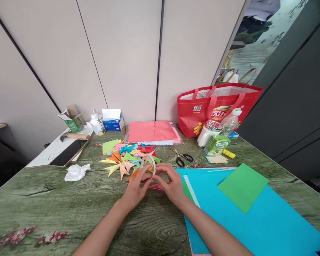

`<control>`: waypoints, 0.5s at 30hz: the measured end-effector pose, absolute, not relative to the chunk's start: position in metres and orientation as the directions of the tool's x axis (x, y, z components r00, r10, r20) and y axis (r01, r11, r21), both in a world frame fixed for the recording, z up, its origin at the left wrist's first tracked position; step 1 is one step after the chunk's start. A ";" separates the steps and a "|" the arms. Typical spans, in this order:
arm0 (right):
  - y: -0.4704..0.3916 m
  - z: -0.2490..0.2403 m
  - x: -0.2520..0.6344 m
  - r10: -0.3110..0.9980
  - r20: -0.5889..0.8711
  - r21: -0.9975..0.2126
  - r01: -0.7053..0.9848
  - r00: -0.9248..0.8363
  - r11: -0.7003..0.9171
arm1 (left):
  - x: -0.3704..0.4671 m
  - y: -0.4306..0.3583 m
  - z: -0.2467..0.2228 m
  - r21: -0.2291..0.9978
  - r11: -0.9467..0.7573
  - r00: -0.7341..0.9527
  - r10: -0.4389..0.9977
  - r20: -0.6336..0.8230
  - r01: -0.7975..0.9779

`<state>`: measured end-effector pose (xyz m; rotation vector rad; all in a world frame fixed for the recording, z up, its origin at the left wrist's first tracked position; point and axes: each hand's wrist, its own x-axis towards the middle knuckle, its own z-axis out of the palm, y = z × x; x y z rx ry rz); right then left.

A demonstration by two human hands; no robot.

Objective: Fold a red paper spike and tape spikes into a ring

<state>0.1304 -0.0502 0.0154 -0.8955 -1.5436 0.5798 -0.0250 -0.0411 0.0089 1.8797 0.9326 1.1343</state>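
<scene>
A roll of white tape [152, 159] stands upright between my two hands near the middle of the table. My left hand [137, 185] has its fingers closed on the roll's left and lower side. My right hand [171, 180] pinches the roll's right lower edge, its fingertips close to those of my left hand. Just behind the roll lies a pile of folded paper pieces [123, 167] in several colours. Under my hands a pink folded piece [156, 186] shows in part. Black-handled scissors [183, 159] lie open to the right of the pile.
Large blue sheets [229, 220] with a green square [244, 187] cover the right front. Behind them stand a green box [217, 145], a bottle [230, 122] and a red bag [189, 117]. Crumpled tissue [76, 172] and a phone [69, 153] lie left; pink paper [153, 131] is at the back.
</scene>
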 end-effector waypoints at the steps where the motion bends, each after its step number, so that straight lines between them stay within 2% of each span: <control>1: -0.050 0.015 0.131 0.800 0.600 -0.778 0.226 -0.007 0.586 | -0.025 -0.041 0.009 0.856 -0.473 0.346 0.855 0.387 0.210; 7: -0.050 0.011 0.129 0.851 0.524 -0.845 0.127 0.002 0.520 | -0.026 -0.041 0.008 0.832 -0.504 0.371 0.836 0.404 0.233; 15: -0.049 0.012 0.130 0.838 0.546 -0.827 0.154 -0.011 0.541 | -0.026 -0.041 0.006 0.818 -0.518 0.387 0.828 0.405 0.252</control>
